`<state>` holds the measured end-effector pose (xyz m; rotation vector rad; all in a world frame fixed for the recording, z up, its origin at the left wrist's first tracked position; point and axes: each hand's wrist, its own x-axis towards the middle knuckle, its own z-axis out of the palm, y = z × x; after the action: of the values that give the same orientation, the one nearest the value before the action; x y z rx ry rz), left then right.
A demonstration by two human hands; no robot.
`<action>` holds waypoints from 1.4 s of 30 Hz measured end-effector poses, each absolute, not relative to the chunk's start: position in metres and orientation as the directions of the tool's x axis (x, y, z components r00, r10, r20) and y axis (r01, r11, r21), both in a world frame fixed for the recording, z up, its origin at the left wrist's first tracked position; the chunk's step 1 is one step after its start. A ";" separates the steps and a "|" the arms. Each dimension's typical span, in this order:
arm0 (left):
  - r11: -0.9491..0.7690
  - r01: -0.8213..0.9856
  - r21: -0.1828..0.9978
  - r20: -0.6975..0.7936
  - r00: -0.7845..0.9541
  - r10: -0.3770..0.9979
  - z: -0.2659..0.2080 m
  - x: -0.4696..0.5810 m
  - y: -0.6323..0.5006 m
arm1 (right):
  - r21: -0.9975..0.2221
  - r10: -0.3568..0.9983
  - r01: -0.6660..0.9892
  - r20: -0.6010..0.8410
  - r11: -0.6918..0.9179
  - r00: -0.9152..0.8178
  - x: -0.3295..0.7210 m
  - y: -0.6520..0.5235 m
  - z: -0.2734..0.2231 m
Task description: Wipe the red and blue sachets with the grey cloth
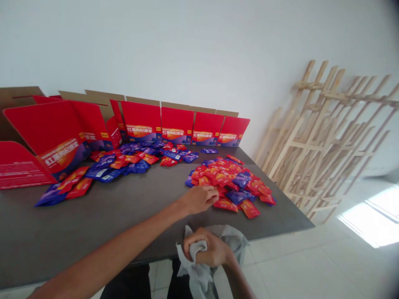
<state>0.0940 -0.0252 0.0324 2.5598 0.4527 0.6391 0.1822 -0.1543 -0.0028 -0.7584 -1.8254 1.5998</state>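
1. Locate the work. The pile of packets (pixel 221 174), red and purple mixed, lies on the right part of the dark table (pixel 156 207), close to the edge at that end. A second heap of packets (pixel 124 160) lies to the left, in front of the red boxes (pixel 141 114).

2. Check the left hand (pixel 201 199). It is at the near left side of the pile, palm down, fingers curled and drawn together. Whether the fingertips pinch a packet cannot be told from this view.

3. Check the right hand (pixel 208 247). Its fingers are clamped on a bunched grey cloth (pixel 199 278) at the near edge of the table; the loose ends spread beside the wrist and hang below the edge.

4. Handle the packets lightly. They look soft and slippery, so cup or nudge them with curled fingers rather than pressing down on the pile.

5. Direct any push inward. Packets on the right fringe lie nearest the table's end and could slide off.

6. Control the cloth. Gather the loose ends into the palm; a trailing corner could catch packets along the near side.

7. Hold the left forearm clear of the table surface, so that the sleeve-free arm does not drag across it.
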 end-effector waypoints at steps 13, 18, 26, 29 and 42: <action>-0.113 0.993 -0.021 0.447 0.110 0.888 0.039 -0.187 0.060 | -0.992 0.958 0.117 0.007 0.042 -0.287 0.160 -0.137 0.003; -0.106 0.990 0.093 0.209 0.085 0.974 0.027 -0.207 0.080 | -0.992 0.949 0.129 -0.041 -0.001 -0.314 0.147 -0.106 0.004; -0.218 0.967 0.128 0.296 0.173 0.939 0.011 -0.193 0.062 | -0.986 0.962 -0.106 -0.098 -0.129 -0.256 0.131 -0.051 -0.004; -0.269 0.953 0.137 0.337 0.211 0.918 0.007 -0.183 0.041 | -0.982 0.979 -0.129 -0.118 -0.140 -0.164 0.121 -0.039 -0.003; 0.037 -0.087 0.996 -0.036 0.007 0.999 0.007 -0.087 -0.009 | -0.955 0.947 -0.005 0.293 0.297 0.133 0.089 -0.006 -0.012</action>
<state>-0.0873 -0.0093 0.0068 1.1206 1.1581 1.2185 0.0893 -0.0056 -0.0125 -1.0290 -1.2232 0.9059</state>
